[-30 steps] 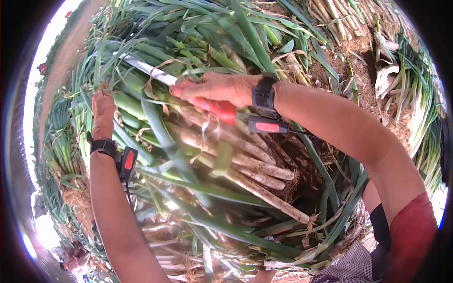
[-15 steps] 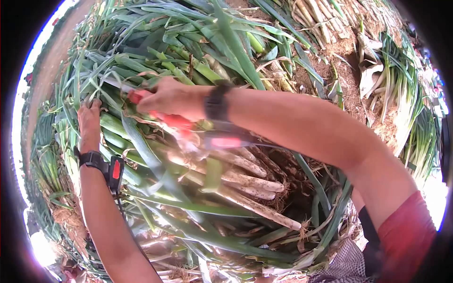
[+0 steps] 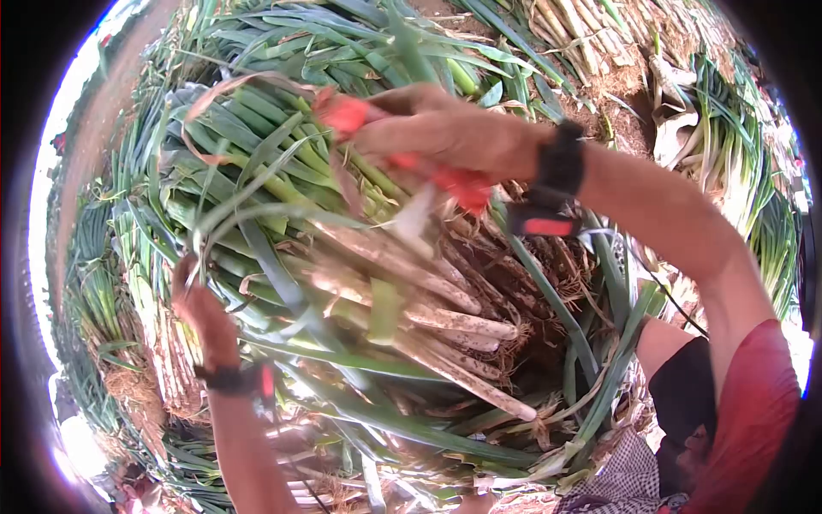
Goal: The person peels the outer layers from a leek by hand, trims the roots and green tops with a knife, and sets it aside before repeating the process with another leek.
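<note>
Bundle of green onions (image 3: 402, 291): lies on its side right in front of me, propped up on more loose stalks. Its white, muddy root ends (image 3: 501, 330) point down toward my right. Its green leaves (image 3: 248, 146) fan off the bundle's far-left end.

Right hand (image 3: 445, 133): on top of the bundle, about where white turns to green. Fist closed tight round a red-handled tool (image 3: 344, 113), with red showing at both ends of the fist. Blade not clear. Probably held high so the working end meets the leaf side.

Left hand (image 3: 199, 307): against the bundle's lower leaf edge, fingers lost among the leaves. Cannot tell how far it is closed. It looks to be steadying the stalks so they stay together.

Black wristband (image 3: 561, 163) on the right wrist, just off the bundle's top.

Nothing is boxed. Beyond the bundle's far side, more green onions (image 3: 582, 34) lie in heaps on bare soil (image 3: 638, 120).
</note>
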Demonstrator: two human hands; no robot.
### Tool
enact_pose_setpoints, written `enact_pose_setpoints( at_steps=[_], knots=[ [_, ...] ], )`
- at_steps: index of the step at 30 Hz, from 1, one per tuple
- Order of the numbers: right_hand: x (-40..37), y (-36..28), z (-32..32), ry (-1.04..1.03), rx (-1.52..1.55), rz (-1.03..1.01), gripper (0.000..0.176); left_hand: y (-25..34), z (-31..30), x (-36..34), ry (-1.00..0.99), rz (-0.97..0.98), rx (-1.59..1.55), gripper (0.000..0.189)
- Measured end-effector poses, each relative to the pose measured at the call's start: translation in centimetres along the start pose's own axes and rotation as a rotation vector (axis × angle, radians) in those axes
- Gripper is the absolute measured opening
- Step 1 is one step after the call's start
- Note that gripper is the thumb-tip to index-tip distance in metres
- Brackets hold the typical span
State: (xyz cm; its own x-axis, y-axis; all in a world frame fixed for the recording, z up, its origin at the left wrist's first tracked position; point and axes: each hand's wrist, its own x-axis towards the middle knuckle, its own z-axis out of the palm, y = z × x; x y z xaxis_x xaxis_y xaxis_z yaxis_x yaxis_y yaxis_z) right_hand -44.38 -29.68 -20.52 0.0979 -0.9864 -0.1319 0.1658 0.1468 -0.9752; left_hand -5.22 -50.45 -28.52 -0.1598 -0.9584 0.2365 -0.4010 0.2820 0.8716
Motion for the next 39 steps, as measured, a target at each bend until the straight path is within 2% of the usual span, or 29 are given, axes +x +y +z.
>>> enact_pose_setpoints(
  at_steps=[1, 2, 3, 4, 6, 7, 8, 9, 10, 11, 12, 13, 14, 15, 17, 19, 21, 22, 25, 26, 29, 33, 34, 37, 39],
  knots=[
    [-1.5, -0.8, -1.5, 0.027, -0.106, 0.046, 0.039, 1.8, -1.9, -0.5, -0.055, 0.119, -0.021, 0.037],
    [-3.9, -1.3, -2.6, 0.117, -0.252, 0.134, 0.040, 4.0, -2.9, -1.3, 0.056, 0.159, -0.107, 0.030],
    [-6.8, -1.6, -3.5, 0.208, -0.389, 0.219, 0.042, 8.3, -3.4, -1.9, 0.128, 0.211, 0.055, 0.024],
    [-9.9, -1.6, -4.4, 0.271, -0.388, 0.272, 0.041, 10.3, -5.4, -1.4, -0.009, 0.387, -0.093, 0.023],
    [-16.7, -1.0, -6.3, 0.396, -0.370, 0.376, 0.039, 18.8, -2.9, -3.2, 0.010, 0.592, 0.027, 0.023],
    [-19.7, -0.5, -7.1, 0.483, -0.450, 0.394, 0.031, 22.8, -1.2, -3.8, 0.146, 0.552, 0.307, 0.029],
    [-22.8, -0.4, -8.3, 0.530, -0.480, 0.512, 0.038, 25.1, 0.5, -3.2, 0.245, 0.540, 0.337, 0.036],
    [-25.4, -0.6, -8.3, 0.621, -0.455, 0.492, 0.037, 25.0, 1.0, -0.7, 0.095, 0.944, 0.355, 0.037],
    [-27.9, -0.7, -8.7, 0.681, -0.446, 0.532, 0.036, 25.6, 3.2, 0.6, -0.133, 0.864, -0.068, 0.034],
    [-29.5, -1.5, -8.1, 0.798, -0.360, 0.554, 0.038, 25.8, 5.9, 2.6, -0.099, 0.702, -0.167, 0.031],
    [-31.6, -1.8, -8.8, 0.778, -0.302, 0.536, 0.045, 25.2, 8.8, 4.4, -0.155, 0.638, -0.224, 0.029],
    [-33.4, -1.5, -8.8, 0.860, -0.307, 0.521, 0.040, 24.5, 11.7, 6.1, -0.206, 0.570, -0.281, 0.026],
    [-34.7, -1.6, -8.5, 0.942, -0.312, 0.503, 0.035, 22.6, 15.0, 7.4, -0.341, 0.601, -0.305, 0.025],
    [-35.7, -0.4, -8.9, 0.989, -0.306, 0.449, 0.029, 20.1, 18.2, 9.5, -0.327, 0.557, 0.010, 0.026],
    [-37.6, 2.0, -9.7, 1.030, -0.249, 0.410, 0.022, 16.3, 21.7, 12.1, -0.338, 0.431, 0.391, 0.029],
    [-38.5, 3.5, -9.8, 1.027, -0.146, 0.451, 0.020, 15.5, 24.9, 11.2, -0.390, 0.271, 0.505, 0.032],
    [-39.5, 4.1, -9.7, 1.026, -0.057, 0.492, 0.017, 13.8, 27.7, 11.8, -0.391, 0.333, 0.552, 0.034],
    [-38.2, 3.1, -8.9, 1.059, -0.057, 0.576, 0.016, 12.9, 28.8, 12.5, -0.381, 0.363, 0.573, 0.035],
    [-37.5, 3.1, -8.4, 0.985, -0.194, 0.561, 0.015, 11.4, 31.8, 14.9, -0.411, 0.421, 0.657, 0.033],
    [-37.8, 3.5, -8.6, 0.957, -0.204, 0.598, 0.018, 10.8, 32.4, 14.8, -0.408, 0.391, 0.734, 0.032],
    [-37.8, 4.5, -8.4, 0.937, -0.202, 0.528, 0.021, 11.8, 33.5, 13.6, -0.395, 0.318, 0.958, 0.030],
    [-37.6, 4.4, -8.0, 0.942, -0.145, 0.602, 0.025, 14.2, 32.1, 11.1, -0.194, 0.402, 0.971, 0.029],
    [-37.3, 4.2, -8.0, 0.947, -0.195, 0.602, 0.024, 15.0, 31.7, 11.0, -0.180, 0.361, 1.005, 0.029],
    [-36.4, 3.9, -7.9, 0.958, -0.276, 0.594, 0.023, 15.4, 28.3, 9.6, -0.198, 0.654, 0.894, 0.031],
    [-36.2, 4.1, -7.7, 0.983, -0.240, 0.567, 0.022, 16.0, 23.9, 7.7, -0.309, 0.566, 0.730, 0.033]
  ],
)
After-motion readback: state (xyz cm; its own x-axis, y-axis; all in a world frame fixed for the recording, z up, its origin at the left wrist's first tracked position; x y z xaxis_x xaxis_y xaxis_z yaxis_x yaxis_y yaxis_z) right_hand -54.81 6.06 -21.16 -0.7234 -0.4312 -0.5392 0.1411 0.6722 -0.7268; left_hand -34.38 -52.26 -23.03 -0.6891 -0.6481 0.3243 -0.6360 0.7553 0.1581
